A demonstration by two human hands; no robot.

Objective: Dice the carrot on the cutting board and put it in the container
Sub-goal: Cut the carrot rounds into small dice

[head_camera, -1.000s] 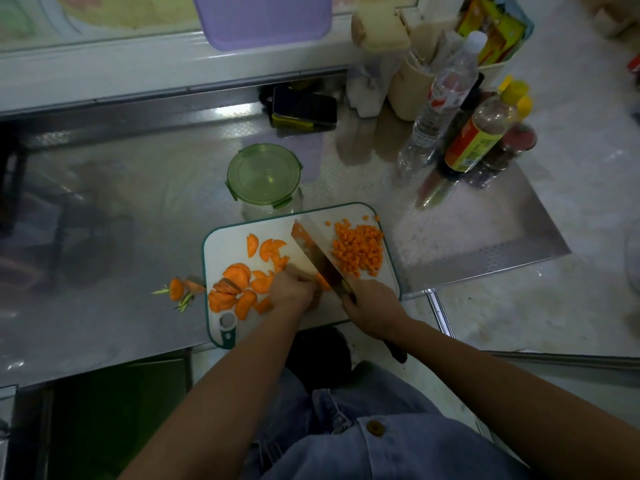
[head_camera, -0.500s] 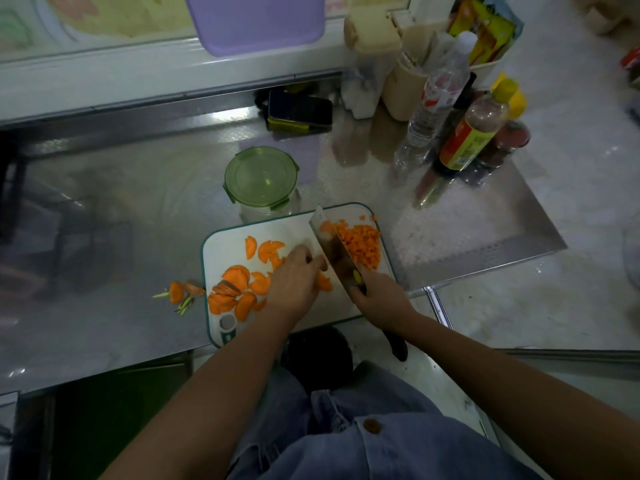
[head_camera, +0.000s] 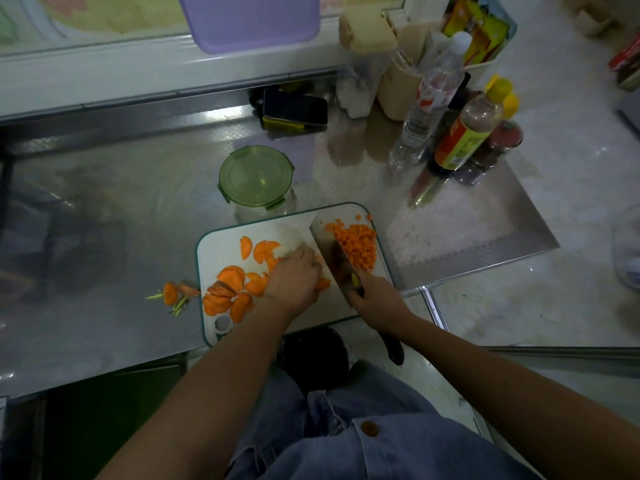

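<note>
Diced carrot (head_camera: 356, 245) piled on board (head_camera: 277, 228), container (head_camera: 256, 176) lidded

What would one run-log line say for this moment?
phase: dicing | left hand: on carrot slices | right hand: grips knife, blade beside diced carrot | container: lid on, behind cutting board

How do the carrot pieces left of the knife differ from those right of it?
The carrot slices are large half-rounds; the diced carrot is small cubes. The slices lie spread out by the left hand; the diced carrot sits heaped beside the knife. Both are orange and lie on the cutting board.
</note>
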